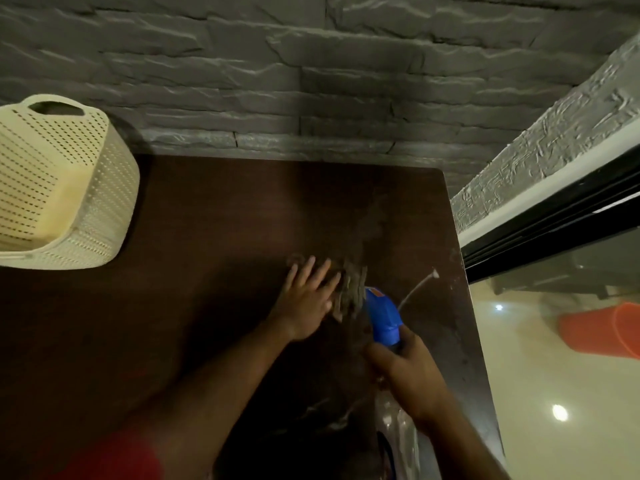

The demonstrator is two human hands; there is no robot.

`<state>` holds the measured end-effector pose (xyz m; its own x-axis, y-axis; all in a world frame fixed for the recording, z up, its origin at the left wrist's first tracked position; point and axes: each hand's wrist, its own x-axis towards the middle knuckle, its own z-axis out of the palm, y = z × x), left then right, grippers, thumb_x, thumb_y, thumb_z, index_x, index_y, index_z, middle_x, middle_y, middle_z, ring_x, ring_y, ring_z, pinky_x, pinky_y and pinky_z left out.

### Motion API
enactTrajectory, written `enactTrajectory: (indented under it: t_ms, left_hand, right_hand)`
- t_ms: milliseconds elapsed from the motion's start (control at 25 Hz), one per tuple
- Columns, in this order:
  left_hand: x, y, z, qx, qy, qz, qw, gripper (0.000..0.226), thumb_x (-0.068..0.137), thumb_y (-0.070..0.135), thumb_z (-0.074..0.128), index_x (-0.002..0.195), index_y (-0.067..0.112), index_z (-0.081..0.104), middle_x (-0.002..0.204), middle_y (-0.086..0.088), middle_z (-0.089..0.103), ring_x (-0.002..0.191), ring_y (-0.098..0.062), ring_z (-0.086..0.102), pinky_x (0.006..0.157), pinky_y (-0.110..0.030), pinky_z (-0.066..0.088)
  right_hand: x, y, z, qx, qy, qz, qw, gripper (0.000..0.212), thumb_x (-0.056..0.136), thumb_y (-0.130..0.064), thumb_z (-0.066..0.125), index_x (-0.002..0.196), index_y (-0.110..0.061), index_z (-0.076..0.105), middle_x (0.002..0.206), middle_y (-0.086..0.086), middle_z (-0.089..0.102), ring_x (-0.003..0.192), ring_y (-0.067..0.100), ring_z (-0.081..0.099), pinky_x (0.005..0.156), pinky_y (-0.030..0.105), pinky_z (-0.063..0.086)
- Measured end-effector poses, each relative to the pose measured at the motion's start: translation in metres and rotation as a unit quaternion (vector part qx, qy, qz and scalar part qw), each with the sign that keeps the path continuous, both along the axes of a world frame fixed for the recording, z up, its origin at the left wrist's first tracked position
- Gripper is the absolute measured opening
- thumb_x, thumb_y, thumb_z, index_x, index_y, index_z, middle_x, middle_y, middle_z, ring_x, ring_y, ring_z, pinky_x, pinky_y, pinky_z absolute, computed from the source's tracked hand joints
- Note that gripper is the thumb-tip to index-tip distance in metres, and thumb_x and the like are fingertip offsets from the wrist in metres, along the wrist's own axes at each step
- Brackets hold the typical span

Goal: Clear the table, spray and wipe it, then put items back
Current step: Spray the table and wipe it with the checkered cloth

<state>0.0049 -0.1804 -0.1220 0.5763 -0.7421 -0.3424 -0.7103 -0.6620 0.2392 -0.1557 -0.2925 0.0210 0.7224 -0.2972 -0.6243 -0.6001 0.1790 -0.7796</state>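
My right hand (407, 374) grips a clear spray bottle with a blue trigger head (382, 317), held over the right side of the dark brown table (207, 237). A thin jet of liquid (417, 289) runs from the nozzle toward the table's right edge. My left hand (308, 299) lies flat with fingers spread on the tabletop, just left of the bottle's head. Wet streaks (353, 289) glisten on the wood between the two hands. No cloth is in view.
A cream perforated plastic basket (62, 188) lies tipped at the table's left side. A grey stone wall backs the table. To the right are a black window frame (554, 230), a glossy floor and an orange bucket (602, 330).
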Motion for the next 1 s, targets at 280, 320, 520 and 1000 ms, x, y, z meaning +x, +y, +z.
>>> enactTrajectory:
  t_ms: [280, 320, 520, 1000]
  left_hand:
    - [0.061, -0.052, -0.007, 0.016, 0.024, 0.075, 0.997, 0.058, 0.103, 0.038, 0.028, 0.154, 0.03, 0.003, 0.163, -0.001, -0.012, 0.147, -0.028, -0.019, 0.116, -0.049, -0.012]
    - [0.028, -0.027, -0.005, 0.006, 0.036, 0.057, 0.998, 0.058, 0.102, 0.038, 0.03, 0.154, 0.03, 0.005, 0.163, -0.001, -0.011, 0.147, -0.028, -0.018, 0.116, -0.05, -0.011]
    - [-0.06, 0.063, -0.008, -0.021, 0.019, -0.026, 0.999, 0.061, 0.094, 0.042, 0.033, 0.151, 0.031, 0.018, 0.163, -0.001, 0.01, 0.147, -0.025, -0.011, 0.118, -0.048, -0.002]
    - [-0.042, 0.048, -0.006, -0.027, 0.009, -0.07, 0.997, 0.063, 0.099, 0.04, 0.04, 0.154, 0.03, 0.011, 0.164, 0.0, 0.0, 0.15, -0.027, -0.007, 0.118, -0.049, -0.004]
  right_hand:
    - [0.003, 0.01, -0.002, 0.012, -0.006, -0.053, 0.998, 0.035, 0.071, -0.017, 0.065, 0.099, 0.001, 0.054, 0.066, 0.011, 0.056, 0.054, 0.021, 0.053, 0.052, 0.029, 0.048]
    - [0.003, 0.01, 0.0, 0.014, -0.005, -0.057, 0.998, 0.036, 0.07, -0.019, 0.065, 0.099, 0.0, 0.055, 0.066, 0.01, 0.057, 0.054, 0.021, 0.053, 0.053, 0.029, 0.048]
    - [0.01, 0.012, 0.007, -0.003, 0.008, -0.059, 0.998, 0.029, 0.069, -0.02, 0.066, 0.093, -0.007, 0.058, 0.062, 0.004, 0.06, 0.054, 0.018, 0.056, 0.055, 0.032, 0.049]
    - [0.008, 0.038, 0.012, -0.021, 0.023, -0.02, 0.999, 0.015, 0.084, -0.012, 0.066, 0.095, -0.006, 0.058, 0.063, 0.006, 0.059, 0.055, 0.017, 0.057, 0.056, 0.032, 0.05]
